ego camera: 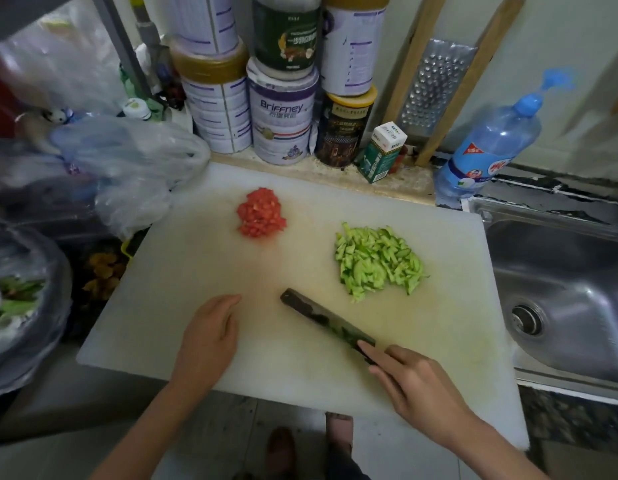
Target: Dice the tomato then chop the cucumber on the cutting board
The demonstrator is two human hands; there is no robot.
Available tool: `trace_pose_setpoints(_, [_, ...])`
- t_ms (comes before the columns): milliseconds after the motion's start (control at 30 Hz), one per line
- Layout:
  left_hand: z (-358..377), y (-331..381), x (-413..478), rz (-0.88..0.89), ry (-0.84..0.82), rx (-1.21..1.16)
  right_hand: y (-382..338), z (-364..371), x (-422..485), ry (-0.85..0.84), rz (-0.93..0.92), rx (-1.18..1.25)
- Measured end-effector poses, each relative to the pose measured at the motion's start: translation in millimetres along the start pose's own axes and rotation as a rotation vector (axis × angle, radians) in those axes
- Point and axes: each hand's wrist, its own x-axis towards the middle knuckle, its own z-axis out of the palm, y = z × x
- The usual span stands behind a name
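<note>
A pile of diced tomato (261, 213) lies at the back middle of the white cutting board (210, 258). To its right sits a heap of chopped cucumber (377, 259). A dark knife (321, 318) lies flat on the board's front part, blade pointing to the far left. My right hand (415, 382) covers the knife's handle, its forefinger stretched along the blade; the grip itself is hidden. My left hand (210, 337) rests flat on the board, fingers straight, holding nothing.
Stacked tins (281, 119) and a small green carton (382, 152) stand behind the board. A grater (435, 84) leans on the wall. A water bottle (487, 150) and steel sink (564, 289) are at the right. Plastic bags (127, 161) lie at the left.
</note>
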Motion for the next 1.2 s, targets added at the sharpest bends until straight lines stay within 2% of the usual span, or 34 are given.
trace_pose_setpoints(167, [15.2,-6.6,-10.8,0.067,-0.052,0.098,8.4,5.9,-13.4,0.025,0.041,0.006])
trace_pose_setpoints(300, [25.6,-5.0,-9.1,0.186,-0.084,0.181,20.4,11.3,-10.2,0.007,-0.011,-0.097])
trace_pose_setpoints(600, [25.3,-2.7,-0.1,0.217,-0.054,0.24,38.5,34.5,19.0,0.097,-0.145,-0.143])
trace_pose_setpoints(867, [30.5,6.3,8.6,0.439,-0.099,0.376,31.3,53.6,38.2,0.172,-0.11,-0.105])
trace_pose_setpoints(1000, [35.8,9.6,8.7,0.453,-0.085,0.424,28.1,54.6,41.0,0.164,-0.082,-0.124])
trace_pose_setpoints(1100, [34.7,9.5,9.5,0.429,-0.139,0.47,27.0,49.5,41.9,0.134,-0.103,-0.163])
trace_pose_setpoints(1200, [30.5,22.2,15.2,0.365,-0.177,0.474,19.5,20.5,50.7,0.184,-0.095,-0.072])
